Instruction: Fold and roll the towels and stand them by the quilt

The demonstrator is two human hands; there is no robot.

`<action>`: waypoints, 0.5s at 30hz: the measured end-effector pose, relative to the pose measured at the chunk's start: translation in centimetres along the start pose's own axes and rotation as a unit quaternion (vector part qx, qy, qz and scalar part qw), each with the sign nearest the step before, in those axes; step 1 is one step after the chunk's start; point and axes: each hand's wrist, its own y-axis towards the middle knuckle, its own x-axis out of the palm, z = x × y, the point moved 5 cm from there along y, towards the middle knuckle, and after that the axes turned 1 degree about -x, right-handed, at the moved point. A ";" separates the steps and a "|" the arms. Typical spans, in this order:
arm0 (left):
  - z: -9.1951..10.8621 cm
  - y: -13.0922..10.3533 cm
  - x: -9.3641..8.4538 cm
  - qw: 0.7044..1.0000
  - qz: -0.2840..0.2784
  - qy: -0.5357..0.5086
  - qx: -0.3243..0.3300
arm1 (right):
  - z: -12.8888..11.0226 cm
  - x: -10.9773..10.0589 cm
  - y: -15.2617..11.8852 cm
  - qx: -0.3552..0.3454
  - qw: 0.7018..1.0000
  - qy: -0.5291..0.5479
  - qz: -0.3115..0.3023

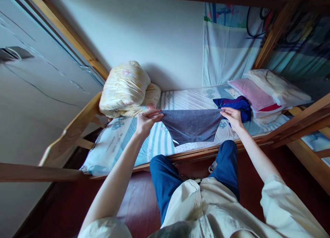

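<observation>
A dark grey cloth (192, 126) hangs stretched out in the air above the bed, its top edge pulled nearly straight. My left hand (149, 120) is closed on its upper left corner, fingers and thumb pinched together. At the upper right corner my right hand (231, 115) pinches the cloth in the same way. A small white mark shows near the cloth's lower left corner. Just behind my right hand lies a crumpled dark blue garment (242, 106) on the mattress, partly hidden by the hand.
The bed's patterned sheet (113, 145) spreads beneath the cloth. A bundled yellow quilt (126, 86) sits at the left, pillows (254, 93) at the right. A wooden post (273, 35) and rail (301, 119) frame the right side. My knees are near the bed's front edge.
</observation>
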 end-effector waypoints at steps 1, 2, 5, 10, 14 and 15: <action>-0.1 -0.1 0.1 1.000 0.001 0.000 -0.003 | 0.1 0.0 0.0 0.005 1.000 0.004 0.001; -0.2 -0.1 0.1 1.000 0.002 0.001 -0.006 | 0.2 0.0 0.1 0.010 1.000 0.009 0.001; -0.7 -0.1 0.2 1.000 0.011 0.006 -0.012 | 0.6 0.4 0.3 0.023 1.000 0.018 -0.002; -1.5 0.1 0.1 0.999 0.019 0.012 -0.026 | 1.4 1.4 0.7 0.037 0.999 0.020 -0.017; -2.3 -0.7 -0.4 0.999 0.001 0.022 -0.035 | 2.2 1.1 -0.1 0.052 0.998 0.011 -0.037; -2.5 -1.0 -0.6 0.999 -0.003 0.028 -0.040 | 2.4 0.8 -0.5 0.059 0.997 0.008 -0.039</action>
